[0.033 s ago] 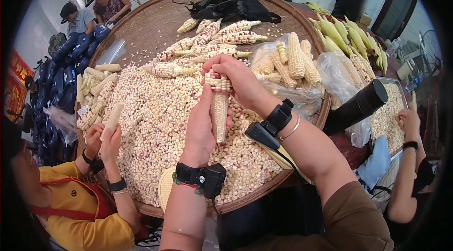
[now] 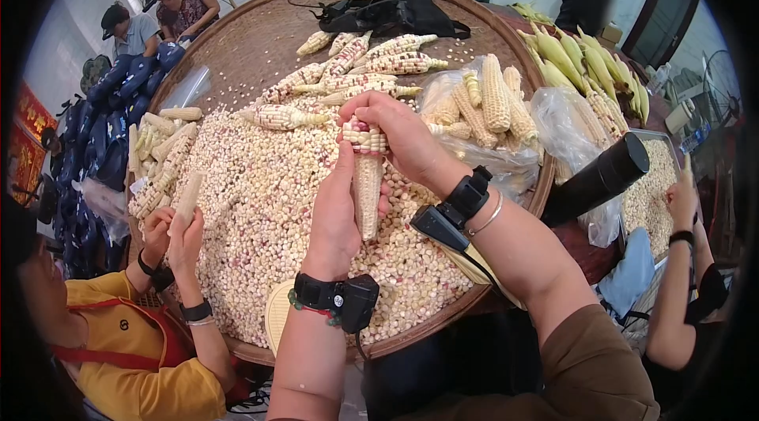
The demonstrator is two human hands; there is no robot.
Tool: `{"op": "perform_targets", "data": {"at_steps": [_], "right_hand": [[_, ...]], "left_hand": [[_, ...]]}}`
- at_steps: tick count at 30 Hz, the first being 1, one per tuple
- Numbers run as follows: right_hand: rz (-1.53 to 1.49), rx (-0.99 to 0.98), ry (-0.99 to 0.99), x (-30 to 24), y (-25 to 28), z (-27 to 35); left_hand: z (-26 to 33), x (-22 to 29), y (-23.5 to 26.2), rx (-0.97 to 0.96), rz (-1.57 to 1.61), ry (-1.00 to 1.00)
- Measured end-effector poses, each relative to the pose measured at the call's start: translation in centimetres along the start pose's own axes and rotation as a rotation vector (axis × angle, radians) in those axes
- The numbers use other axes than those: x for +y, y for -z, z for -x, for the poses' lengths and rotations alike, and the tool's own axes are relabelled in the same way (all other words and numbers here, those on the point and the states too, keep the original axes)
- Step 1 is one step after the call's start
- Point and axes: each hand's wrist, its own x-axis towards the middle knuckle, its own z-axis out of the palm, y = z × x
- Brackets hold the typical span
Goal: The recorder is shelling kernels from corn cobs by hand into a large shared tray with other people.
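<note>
Between my two hands an ear of corn (image 2: 368, 192) points downward over a bed of loose kernels (image 2: 261, 184). Its lower part is a bare cob, while pale and dark red kernels still sit around the upper end. My left hand (image 2: 336, 211) wraps the cob from the left, fingertips showing on its far side. My right hand (image 2: 399, 132) closes over the top end, thumb and fingers pressed on the kernels. Behind my hands lie several speckled ears (image 2: 356, 83), nearest of them one ear (image 2: 285, 117) on the kernels.
A round woven tray (image 2: 245, 33) holds everything, with a black bag (image 2: 395, 10) at its far side. Stripped cobs (image 2: 496, 93) lie in plastic at right, beside a black bottle (image 2: 597, 180). At left a co-worker's hands (image 2: 178, 235) hold a cob. Husked corn (image 2: 581, 57) is farther right.
My hands and the ear of corn keep their place. At the far right, another person's hand and forearm have shifted slightly.
</note>
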Motion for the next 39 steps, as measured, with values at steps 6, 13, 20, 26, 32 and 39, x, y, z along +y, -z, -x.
{"op": "perform_targets", "data": {"at_steps": [6,13,20,26,32,39], "right_hand": [[-0.013,-0.002,0.019,0.0,0.2,-0.1],[-0.077,0.004,-0.033,-0.5,0.2,0.1],[0.041,0.048,-0.011,0.3,0.2,0.0],[0.131,-0.003,0.013,0.4,0.3,0.0],[0.024,0.004,-0.028,0.6,0.8,-0.3],[0.033,0.066,-0.073,0.3,0.3,0.0]], "left_hand": [[0.0,-0.2,0.0,0.001,-0.06,-0.036],[-0.1,-0.6,-0.2,0.013,0.04,-0.034],[0.0,0.0,-0.3,-0.004,0.055,0.014],[0.2,0.0,-0.4,0.078,-0.077,0.019],[0.0,-0.2,-0.4,0.025,-0.103,-0.034],[0.0,-0.3,-0.1,0.031,0.042,-0.011]]}}
